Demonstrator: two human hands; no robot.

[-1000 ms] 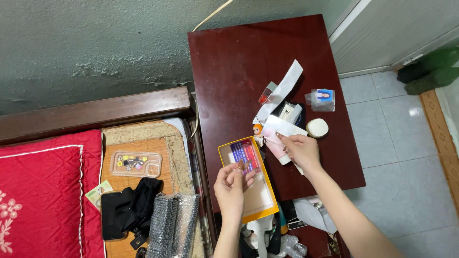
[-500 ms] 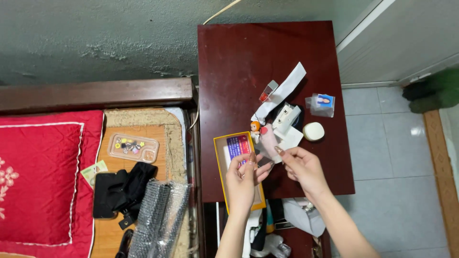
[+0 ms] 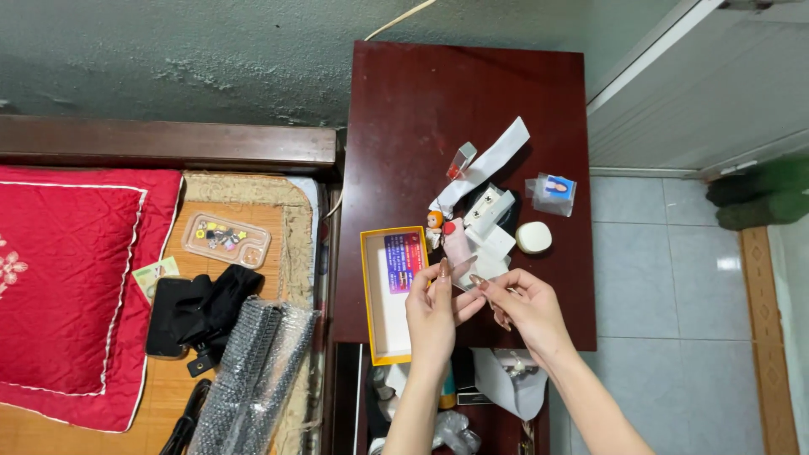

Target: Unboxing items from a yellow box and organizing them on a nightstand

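**Fingertips meet above the yellow box**

Fingers of my left hand [image 3: 434, 307] and right hand [image 3: 524, 305] now pinch together at one small thing, too tiny to identify. A second ago they were apart. Both hover over the dark red table [image 3: 421, 109], beside the open yellow box [image 3: 368, 295].

Rough grey-green wall [image 3: 194, 50] behind. Dark red wooden table [image 3: 421, 109] beside bed with wooden headboard [image 3: 168, 145], red quilt [image 3: 67, 286]. Pale tiled floor [image 3: 666, 278] right.

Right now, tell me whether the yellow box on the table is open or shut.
Open. The yellow box has no lid on it; its pale inside shows, with a red and blue card lying at its far end.
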